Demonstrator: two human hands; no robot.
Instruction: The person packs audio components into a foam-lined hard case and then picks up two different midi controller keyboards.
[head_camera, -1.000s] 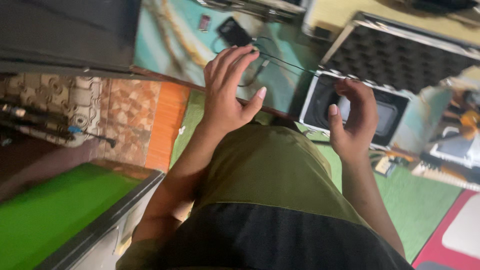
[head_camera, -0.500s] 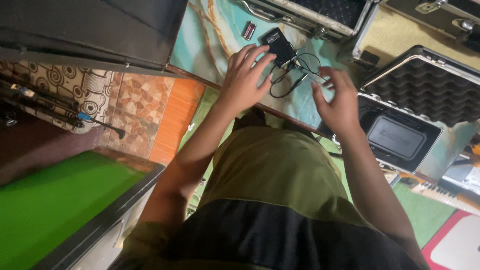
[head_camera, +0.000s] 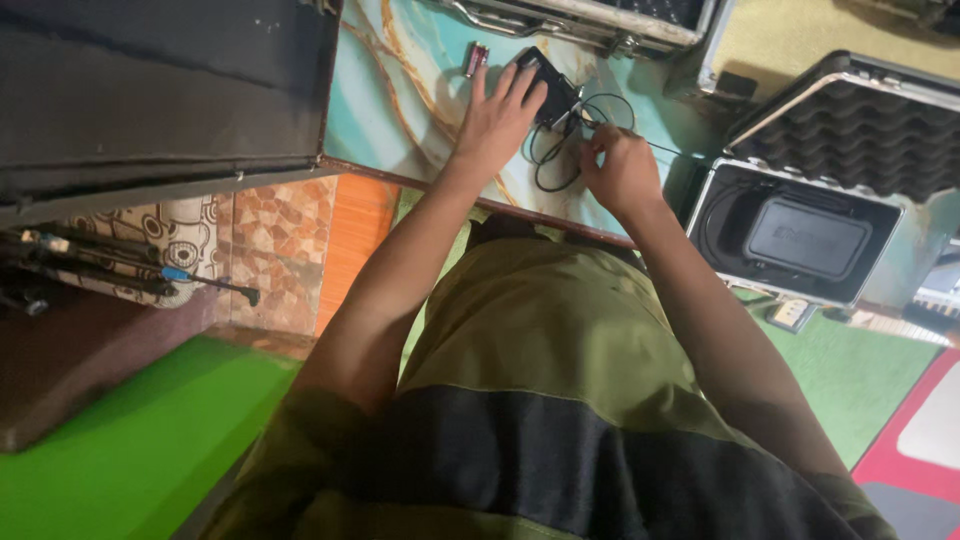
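On a teal marbled tabletop (head_camera: 400, 90) lies a small black flat device (head_camera: 552, 82) with a thin black cable (head_camera: 560, 160) coiled beside it. My left hand (head_camera: 495, 115) lies flat with its fingers spread, the fingertips touching the device's left side. My right hand (head_camera: 620, 165) is curled just right of the device, its fingers pinching the cable near where it joins the device. A small reddish cylinder (head_camera: 476, 58) lies left of the device, apart from my fingers.
An open hard case (head_camera: 800, 240) with a dark insert and foam-lined lid sits at the right. Another metal-edged case (head_camera: 580, 25) lies beyond the device. A large dark panel (head_camera: 160, 90) fills the upper left. Thin rods (head_camera: 120, 270) lie at the left.
Both hands have come down from mid-air onto the tabletop. My left hand now rests against the device and my right hand has closed on the cable.
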